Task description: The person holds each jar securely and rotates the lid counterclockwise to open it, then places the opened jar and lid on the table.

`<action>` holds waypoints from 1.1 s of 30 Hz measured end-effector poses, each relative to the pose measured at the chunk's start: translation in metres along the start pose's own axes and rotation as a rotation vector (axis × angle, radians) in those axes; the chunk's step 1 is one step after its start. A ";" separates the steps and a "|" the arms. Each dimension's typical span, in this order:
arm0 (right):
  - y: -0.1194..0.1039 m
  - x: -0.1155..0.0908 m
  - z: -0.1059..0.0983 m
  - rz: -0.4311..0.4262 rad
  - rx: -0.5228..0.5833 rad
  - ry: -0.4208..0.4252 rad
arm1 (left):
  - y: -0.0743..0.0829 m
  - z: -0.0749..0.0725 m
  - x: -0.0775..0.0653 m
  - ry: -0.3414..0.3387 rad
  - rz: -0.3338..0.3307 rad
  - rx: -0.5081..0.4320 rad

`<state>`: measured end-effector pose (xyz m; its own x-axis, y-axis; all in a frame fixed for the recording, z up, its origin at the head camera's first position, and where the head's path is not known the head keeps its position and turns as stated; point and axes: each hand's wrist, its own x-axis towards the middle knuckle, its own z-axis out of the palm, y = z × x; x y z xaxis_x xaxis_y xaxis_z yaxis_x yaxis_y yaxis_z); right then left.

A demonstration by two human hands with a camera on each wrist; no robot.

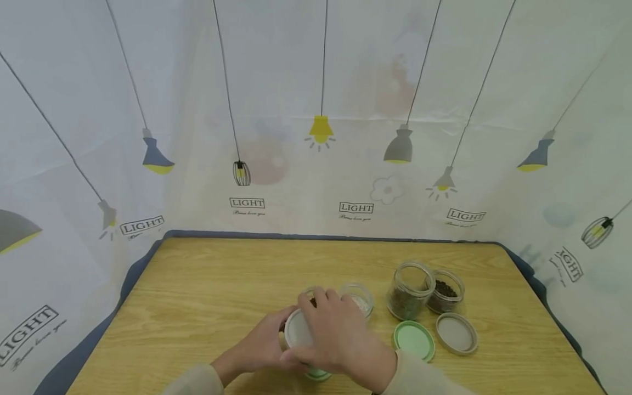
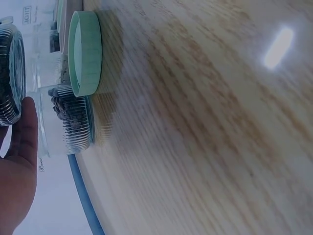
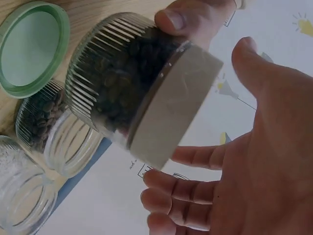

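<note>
My left hand (image 1: 261, 343) grips a ribbed glass jar (image 3: 117, 73) of dark beans, tilted, with a beige lid (image 3: 176, 107) on its mouth. Around that lid is my right hand (image 1: 340, 334); in the right wrist view its thumb stands clear of the lid and its fingers are spread, the tips close to the lid's edge. Whether they touch it I cannot tell. Beneath the hands lies a green lid (image 1: 318, 375). Just beyond them stand an open jar of dark beans (image 3: 44, 112) and an open jar with white contents (image 1: 364, 302), both partly hidden in the head view.
To the right stand a taller open glass jar (image 1: 407, 293) and a short open jar of dark pieces (image 1: 445, 293). In front of them lie another green lid (image 1: 415, 340) and a greyish-beige lid (image 1: 456, 333). A lamp-printed curtain (image 1: 296, 181) borders the wooden table (image 1: 207, 285).
</note>
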<state>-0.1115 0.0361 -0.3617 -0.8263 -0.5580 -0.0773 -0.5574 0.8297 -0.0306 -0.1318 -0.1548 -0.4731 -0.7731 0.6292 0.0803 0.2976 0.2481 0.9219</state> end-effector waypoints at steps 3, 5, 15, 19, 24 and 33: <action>-0.003 -0.001 0.003 0.044 0.046 -0.026 | 0.000 0.000 0.001 0.008 -0.011 0.011; -0.004 -0.001 0.004 0.050 0.060 -0.031 | -0.001 0.000 0.001 0.013 -0.013 0.016; 0.003 0.003 0.007 -0.103 0.112 -0.004 | 0.000 0.000 -0.001 0.000 -0.016 0.016; 0.012 0.003 0.003 -0.228 0.182 -0.035 | 0.002 0.000 -0.001 -0.020 -0.037 -0.030; 0.017 0.002 -0.003 -0.290 0.195 -0.080 | 0.002 0.002 0.001 -0.026 -0.011 -0.039; 0.011 -0.005 -0.002 -0.080 0.071 0.033 | 0.000 0.003 0.003 -0.017 -0.001 -0.022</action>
<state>-0.1141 0.0478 -0.3592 -0.7821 -0.6219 -0.0386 -0.6157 0.7809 -0.1057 -0.1323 -0.1506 -0.4742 -0.7636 0.6416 0.0726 0.2840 0.2327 0.9302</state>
